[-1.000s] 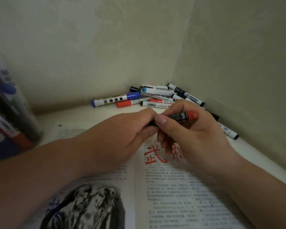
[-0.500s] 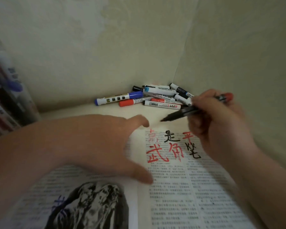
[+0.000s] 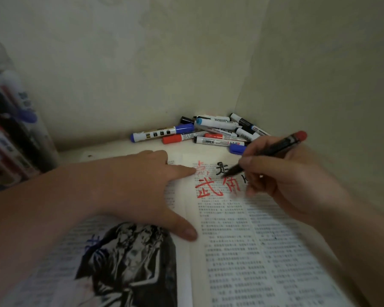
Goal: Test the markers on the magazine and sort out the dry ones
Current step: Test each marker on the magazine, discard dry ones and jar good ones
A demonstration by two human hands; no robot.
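An open magazine (image 3: 231,251) lies in front of me, with red and black handwritten characters at the top of its right page. My left hand (image 3: 142,187) rests flat on the fold, fingers spread, holding the pages down. My right hand (image 3: 282,180) grips a black marker (image 3: 273,149) with a red end, uncapped. Its tip is on or just above the page beside the black characters. A pile of several capped markers (image 3: 208,131) lies in the corner behind the magazine.
A clear container (image 3: 11,134) packed with more markers stands at the far left. Walls close in the corner behind and to the right. A strip of pale tabletop (image 3: 111,149) shows between magazine and back wall.
Both hands held the marker together a second ago. The left hand moved off and spread flat on the magazine. The right hand lowered the uncapped marker's tip toward the page.
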